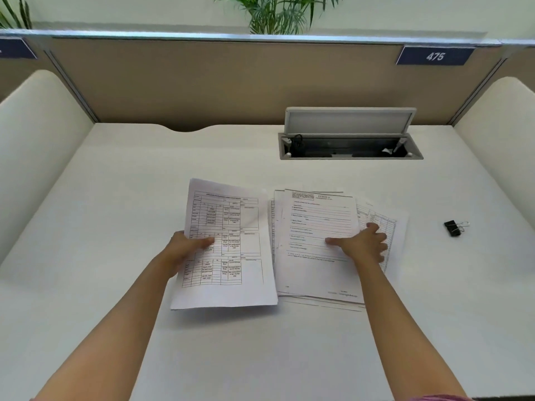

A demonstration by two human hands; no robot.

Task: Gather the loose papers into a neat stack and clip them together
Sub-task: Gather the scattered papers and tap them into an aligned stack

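My left hand (185, 250) grips a printed sheet with tables (231, 227) by its left edge, thumb on top, lifting it slightly off the white desk. To its right lies a loose pile of papers (315, 221) with a form page on top and a table sheet (390, 224) sticking out at the right. My right hand (362, 244) presses on this pile's right side, thumb on the form page and fingers spread over the table sheet. A black binder clip (454, 227) with silver handles lies alone on the desk, further right of the pile.
An open cable hatch (350, 146) with a raised grey lid sits in the desk behind the papers. Beige partition panels (202, 82) close off the back; rounded white side walls stand left and right. A sign reading 475 (435, 56) hangs at the upper right.
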